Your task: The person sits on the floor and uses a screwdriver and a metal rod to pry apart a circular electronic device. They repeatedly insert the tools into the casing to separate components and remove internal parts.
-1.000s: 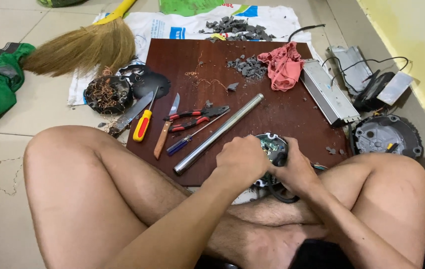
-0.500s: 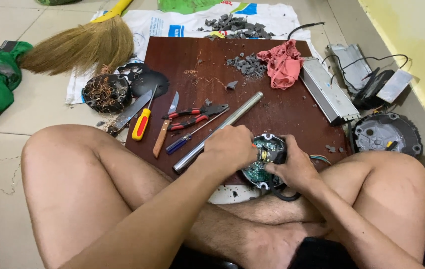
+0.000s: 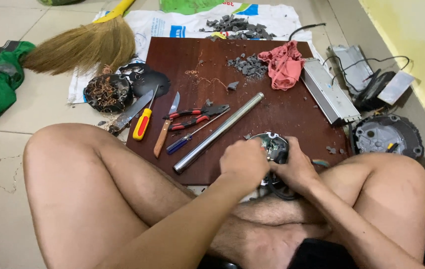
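Head view: both hands, left (image 3: 244, 162) and right (image 3: 296, 167), clamped around round part (image 3: 272, 145); best kept steady against board (image 3: 282, 114).

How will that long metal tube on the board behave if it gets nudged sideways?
The metal tube looks round and smooth, lying flat on the wooden board, so it would probably roll rather than slide. It looks rigid and straight, so likely no flex when lifted. The shiny surface may be slippery. The pliers beside it could stop a roll that way.
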